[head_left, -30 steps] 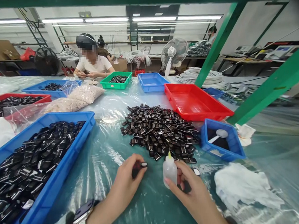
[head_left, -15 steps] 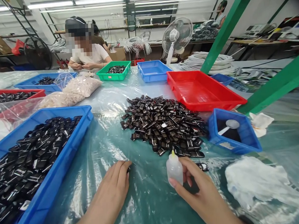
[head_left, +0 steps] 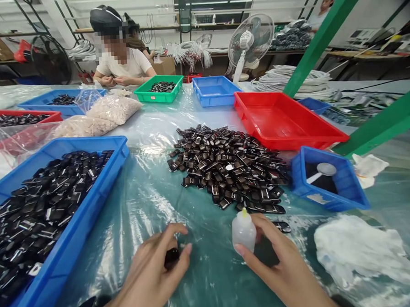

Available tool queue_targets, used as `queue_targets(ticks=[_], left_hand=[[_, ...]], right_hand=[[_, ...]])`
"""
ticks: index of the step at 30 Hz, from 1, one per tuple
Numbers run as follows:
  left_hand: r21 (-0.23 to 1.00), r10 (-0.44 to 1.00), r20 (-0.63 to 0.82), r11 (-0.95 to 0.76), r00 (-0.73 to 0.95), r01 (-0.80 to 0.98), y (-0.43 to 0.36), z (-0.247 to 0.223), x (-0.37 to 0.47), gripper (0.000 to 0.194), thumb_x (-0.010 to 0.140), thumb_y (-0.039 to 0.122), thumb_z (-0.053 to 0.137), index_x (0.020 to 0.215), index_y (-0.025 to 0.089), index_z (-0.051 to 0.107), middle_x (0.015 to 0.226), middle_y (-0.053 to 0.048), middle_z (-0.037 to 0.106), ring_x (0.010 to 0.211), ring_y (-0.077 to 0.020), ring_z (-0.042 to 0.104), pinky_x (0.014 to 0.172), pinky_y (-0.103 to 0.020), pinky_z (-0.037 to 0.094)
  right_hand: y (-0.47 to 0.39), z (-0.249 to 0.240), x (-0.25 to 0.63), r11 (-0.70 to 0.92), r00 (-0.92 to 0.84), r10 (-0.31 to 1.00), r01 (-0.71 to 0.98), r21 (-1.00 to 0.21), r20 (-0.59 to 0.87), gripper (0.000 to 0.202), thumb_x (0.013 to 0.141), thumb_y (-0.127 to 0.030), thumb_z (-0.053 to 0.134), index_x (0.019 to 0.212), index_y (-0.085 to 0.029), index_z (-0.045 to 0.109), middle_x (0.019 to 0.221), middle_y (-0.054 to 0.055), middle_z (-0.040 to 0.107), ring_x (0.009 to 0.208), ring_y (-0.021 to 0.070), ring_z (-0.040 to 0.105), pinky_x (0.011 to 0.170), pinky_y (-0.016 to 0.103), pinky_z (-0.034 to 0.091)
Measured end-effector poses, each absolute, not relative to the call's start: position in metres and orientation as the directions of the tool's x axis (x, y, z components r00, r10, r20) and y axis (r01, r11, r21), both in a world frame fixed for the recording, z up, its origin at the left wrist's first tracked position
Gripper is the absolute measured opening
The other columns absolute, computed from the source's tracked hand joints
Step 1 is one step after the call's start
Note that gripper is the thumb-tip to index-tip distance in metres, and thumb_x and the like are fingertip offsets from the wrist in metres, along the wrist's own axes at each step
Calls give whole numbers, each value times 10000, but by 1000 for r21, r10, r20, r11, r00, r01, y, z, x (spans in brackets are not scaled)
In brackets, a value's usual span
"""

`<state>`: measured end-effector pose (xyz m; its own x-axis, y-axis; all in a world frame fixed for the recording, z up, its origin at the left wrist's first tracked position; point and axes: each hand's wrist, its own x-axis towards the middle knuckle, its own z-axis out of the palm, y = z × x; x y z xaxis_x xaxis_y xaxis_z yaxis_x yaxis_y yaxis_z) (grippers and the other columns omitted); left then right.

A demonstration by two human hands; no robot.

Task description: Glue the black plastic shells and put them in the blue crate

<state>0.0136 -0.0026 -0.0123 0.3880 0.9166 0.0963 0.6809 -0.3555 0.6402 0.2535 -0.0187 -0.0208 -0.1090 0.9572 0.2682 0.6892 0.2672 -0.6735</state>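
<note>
My right hand (head_left: 274, 255) grips a small translucent squeeze bottle (head_left: 243, 233) with a yellow tip, held upright just in front of the pile. A small glossy black plastic piece (head_left: 171, 256) sits in my left hand (head_left: 155, 261), under the curled fingers; the thumb and index finger are apart. Most of that piece is hidden by the hand. Beyond both hands lies a heap of dark plastic pieces (head_left: 222, 164) with shiny edges. One loose piece (head_left: 282, 226) rests just behind the right hand.
At left stands a blue tray (head_left: 118, 162) full of black pieces. To the right are a blue bin (head_left: 327, 199) with a white scoop (head_left: 326, 169), a red tray (head_left: 290, 142) and a crumpled white cloth (head_left: 357, 246). A green post (head_left: 323, 42) slants upward. A co-worker (head_left: 124, 61) sits opposite.
My left hand has turned from palm-down to thumb-side up, its thumb and index finger now apart, showing the black piece. The right hand still holds the bottle. The view has shifted slightly.
</note>
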Motion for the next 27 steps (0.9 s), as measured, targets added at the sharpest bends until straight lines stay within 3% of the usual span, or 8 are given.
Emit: queue_targets(ticks=[4, 8, 11, 16, 19, 24, 27], left_hand=[[757, 932, 81, -288, 354, 587, -3, -6, 10, 198, 989, 296, 376, 1171, 261, 445, 785, -17, 598, 727, -212, 593, 593, -299, 451], [837, 921, 85, -274, 381, 474, -3, -2, 7, 285, 1023, 245, 249, 1148, 283, 503, 894, -52, 577, 874, -227, 567, 748, -360, 477], [868, 914, 79, -259, 397, 423, -1, -4, 7, 276, 1016, 250, 309, 1207, 301, 501, 1003, -67, 588, 952, -240, 567, 789, -364, 496], [901, 920, 16, -184, 393, 394, -2, -6, 6, 275, 972, 223, 465, 1217, 337, 513, 1103, -32, 606, 1057, -237, 576, 941, -413, 484], [915, 915, -8, -156, 403, 373, -3, -7, 5, 223, 943, 228, 544, 1143, 322, 572, 1108, -33, 622, 1051, -234, 599, 922, -413, 507], [929, 905, 21, -175, 426, 326, -1, -5, 5, 218, 911, 164, 602, 1079, 303, 620, 1217, -30, 621, 1142, -226, 574, 940, -400, 495], [936, 900, -10, -145, 437, 320, 0, -3, 6, 224, 901, 156, 616, 1072, 299, 639, 1122, -34, 638, 1054, -222, 606, 876, -378, 518]], right_hand=[[-25, -22, 254, 241, -107, 968, 645, -725, 226, 315, 874, -260, 570, 1182, -282, 510, 1025, 26, 689, 891, 191, 678, 718, 254, 562], [-31, -19, 252, 289, -127, 955, 595, -750, 267, 341, 809, -225, 581, 1145, -284, 567, 975, 25, 712, 762, 187, 690, 666, 258, 577], [-31, -16, 251, 340, -194, 940, 562, -754, 280, 332, 794, -248, 636, 1121, -297, 608, 973, 20, 730, 754, 190, 704, 680, 266, 590], [-29, -17, 256, 465, -331, 885, 609, -643, 328, 386, 805, -381, 702, 1176, -312, 621, 1000, 19, 746, 856, 208, 720, 733, 270, 595], [-28, -18, 258, 478, -338, 878, 615, -627, 339, 388, 837, -427, 660, 1206, -325, 597, 981, 19, 738, 830, 202, 716, 691, 271, 598], [-28, -16, 261, 470, -367, 882, 622, -627, 296, 402, 856, -367, 650, 1245, -354, 549, 971, 15, 710, 790, 191, 694, 682, 290, 585], [-28, -14, 261, 468, -390, 881, 643, -606, 267, 438, 837, -347, 676, 1251, -355, 533, 972, 14, 702, 813, 198, 692, 698, 298, 584]])
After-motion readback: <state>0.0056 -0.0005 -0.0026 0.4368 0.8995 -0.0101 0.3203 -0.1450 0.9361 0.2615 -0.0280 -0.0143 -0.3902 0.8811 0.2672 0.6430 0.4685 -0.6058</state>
